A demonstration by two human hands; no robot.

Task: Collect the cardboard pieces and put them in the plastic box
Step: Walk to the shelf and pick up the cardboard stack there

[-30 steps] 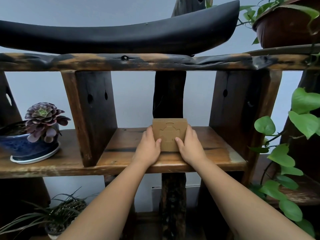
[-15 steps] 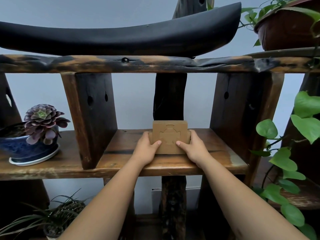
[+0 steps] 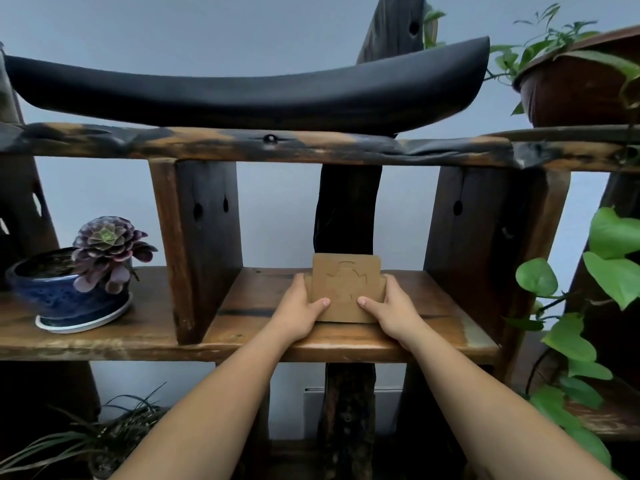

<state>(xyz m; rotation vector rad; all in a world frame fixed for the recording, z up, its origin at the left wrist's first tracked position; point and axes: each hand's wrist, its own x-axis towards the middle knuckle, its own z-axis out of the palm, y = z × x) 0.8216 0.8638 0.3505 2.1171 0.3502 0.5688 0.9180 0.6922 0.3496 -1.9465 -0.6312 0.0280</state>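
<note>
- We see the left hand (image 3: 300, 308) clasped on the left side of the cardboard pieces (image 3: 346, 292), its thumb laid flat across the lower front face and its fingers wrapped behind, out of sight.
- We see the right hand (image 3: 393, 308) doing the same on the right side, thumb pressed to the lower front face, fingers hidden behind the card.
- Between them, both hands hold the cardboard upright in a narrow pinch, thumbs in front and pointing toward each other with a gap between their tips.
- The cardboard pieces stand on edge on the wooden shelf (image 3: 433, 306), in the middle bay, just in front of a dark central post (image 3: 346, 209).
- We count a plain brown front sheet with rounded top corners; the edges of at least one more sheet stick out behind it on both sides, though we cannot tell how many there are.
- The front sheet bears a faint cut or pressed outline, roughly cross-shaped with a curved line above it.
- The bottom edge of the stack appears to meet the shelf board, but the hands partly cover it, so we cannot tell for certain.
- Well apart to the left, in the next bay, a purple succulent (image 3: 109, 251) sits in a blue pot (image 3: 62, 296) on a white saucer.
- Green vine leaves (image 3: 609, 251) hang at the right, clear of the hands.
</note>
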